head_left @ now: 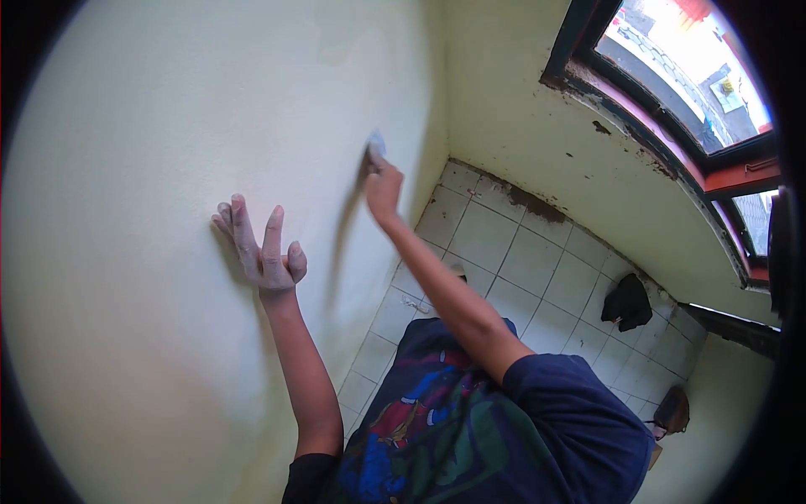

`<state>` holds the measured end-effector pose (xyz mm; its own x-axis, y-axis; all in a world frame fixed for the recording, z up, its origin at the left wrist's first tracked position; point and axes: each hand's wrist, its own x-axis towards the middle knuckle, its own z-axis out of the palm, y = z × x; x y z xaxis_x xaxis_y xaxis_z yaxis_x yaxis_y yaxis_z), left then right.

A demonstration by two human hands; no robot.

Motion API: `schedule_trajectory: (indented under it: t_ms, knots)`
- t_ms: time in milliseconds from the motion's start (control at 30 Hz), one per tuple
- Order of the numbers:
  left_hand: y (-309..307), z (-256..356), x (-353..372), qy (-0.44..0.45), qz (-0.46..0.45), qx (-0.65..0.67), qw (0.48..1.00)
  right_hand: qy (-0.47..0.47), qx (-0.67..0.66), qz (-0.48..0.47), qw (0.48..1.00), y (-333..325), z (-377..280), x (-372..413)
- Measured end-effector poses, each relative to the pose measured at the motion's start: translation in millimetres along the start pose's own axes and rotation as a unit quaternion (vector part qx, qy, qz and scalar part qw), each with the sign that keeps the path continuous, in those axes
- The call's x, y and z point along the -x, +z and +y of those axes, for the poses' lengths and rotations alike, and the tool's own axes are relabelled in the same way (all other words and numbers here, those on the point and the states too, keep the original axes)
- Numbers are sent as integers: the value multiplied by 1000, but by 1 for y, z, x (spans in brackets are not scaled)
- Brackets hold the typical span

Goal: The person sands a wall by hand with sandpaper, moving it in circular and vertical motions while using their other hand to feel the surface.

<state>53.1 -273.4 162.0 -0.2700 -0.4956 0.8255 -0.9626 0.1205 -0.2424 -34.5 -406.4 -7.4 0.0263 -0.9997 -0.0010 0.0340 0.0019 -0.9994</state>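
My left hand (267,256) rests against the pale yellow-green wall (143,151), its dust-whitened fingers spread apart and nothing in them. Higher up and to the right, my right hand (385,191) is closed on a small pale bluish-grey piece (375,141) at the wall surface. Motion blurs that piece, and I cannot tell its material. Its spot on the wall lies close to the corner. Both arms reach up from my dark blue printed shirt (470,420).
White floor tiles (504,244) with dark stains run along the wall's foot. A dark-framed window (655,109) is set in the adjoining wall, with chipped paint below it. A black cloth-like bundle (627,302) and a brown item (672,410) lie on the floor at right.
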Motion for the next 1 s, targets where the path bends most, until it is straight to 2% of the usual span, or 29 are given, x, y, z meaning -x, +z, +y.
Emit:
schedule_trajectory:
  t_ms: [33,67,133,200,267,333,367,400,467,500,533,567,600,667,733,767,800,833,867,900,933,967,1000]
  knots:
    - [0,0,-1,0,-4,2,1000,-83,-76,23,993,12,-34,17]
    - [-1,0,-3,-2,7,5,1000,-110,-105,21,988,23,-67,33]
    - [-1,1,-4,-4,14,15,1000,-260,-57,-32,963,22,-116,57]
    - [1,-2,-5,-1,42,27,999,-378,-55,-79,921,14,-113,51]
    - [-5,4,-8,-8,-4,13,1000,-349,-35,-46,935,21,-36,24]
    - [-10,5,-1,-9,-65,14,998,-168,-66,15,984,7,13,1]
    - [-12,6,4,-13,-90,16,996,-24,-14,-13,1000,-5,42,-13]
    - [-17,9,8,-11,-93,10,996,124,40,-39,991,-10,61,-17]
    - [-23,13,13,0,-206,-56,977,146,-3,-47,988,-10,2,0]
    - [-24,15,20,-6,-204,-68,976,167,-37,-55,984,-7,-23,13]
    - [-30,17,25,-5,-209,-68,976,-95,-97,38,990,21,-19,36]
    - [-37,18,30,-38,-194,-74,977,-121,-107,4,987,21,-57,60]
    - [-42,19,34,-69,-178,-81,978,-197,-63,-35,978,18,-80,77]
    - [-46,16,41,-57,-168,-77,981,-305,-67,-72,947,15,-71,72]
    - [-45,12,48,-20,-229,-132,964,-291,-49,-4,956,22,-2,49]
    - [-40,15,50,-40,-270,-167,947,-196,-50,20,979,19,32,40]
    - [-33,17,48,-40,-269,-169,947,-101,-49,38,993,15,53,31]
    - [-25,20,44,-15,-289,-248,925,-101,-48,36,993,8,50,22]
    - [-20,24,43,15,-309,-321,895,49,-40,10,998,3,47,18]
    - [-16,28,46,-12,-331,-344,878,196,-33,-13,980,0,42,12]
    - [-13,27,48,-4,-330,-340,881,49,-64,55,995,15,35,22]
    - [-14,26,51,-7,-329,-338,882,-60,-98,50,992,21,19,35]
    - [-15,25,53,-10,-328,-336,883,-109,-66,38,991,18,-18,47]
